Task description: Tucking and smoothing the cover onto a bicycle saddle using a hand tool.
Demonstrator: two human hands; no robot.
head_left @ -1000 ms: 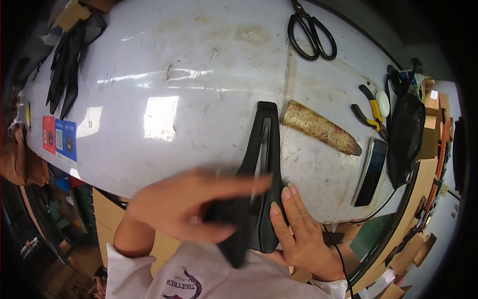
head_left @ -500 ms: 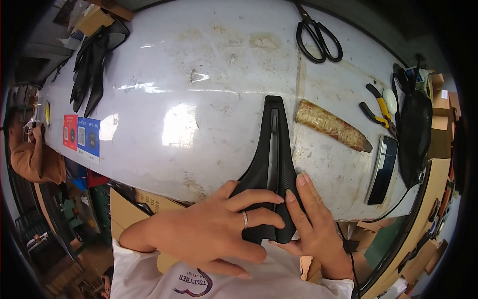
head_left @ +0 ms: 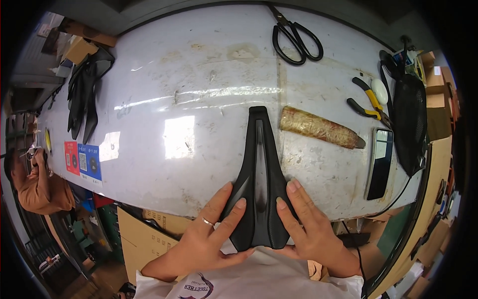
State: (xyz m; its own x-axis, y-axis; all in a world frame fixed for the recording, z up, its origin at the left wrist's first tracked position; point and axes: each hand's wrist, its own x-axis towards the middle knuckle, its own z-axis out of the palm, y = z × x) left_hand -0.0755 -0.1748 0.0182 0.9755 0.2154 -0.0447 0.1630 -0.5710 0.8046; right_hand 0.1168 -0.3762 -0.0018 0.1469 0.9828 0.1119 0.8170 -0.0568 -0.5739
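Black bicycle saddle held by both wings, its nose on the table and its rear past the near edge.
Left of the saddle, the left hand grips its wing, fingertips on top and thumb at the rear rim; the black bicycle saddle looks light, with a firm shell under a smooth, slightly giving skin (the sheen hints at some slip), and seems sturdy, so the broad wings offer better purchase than the narrow nose. At its right, the right hand clasps the other wing likewise. Beyond that, right of the saddle's nose, lies a tape-wrapped tool, with a smartphone farther right.
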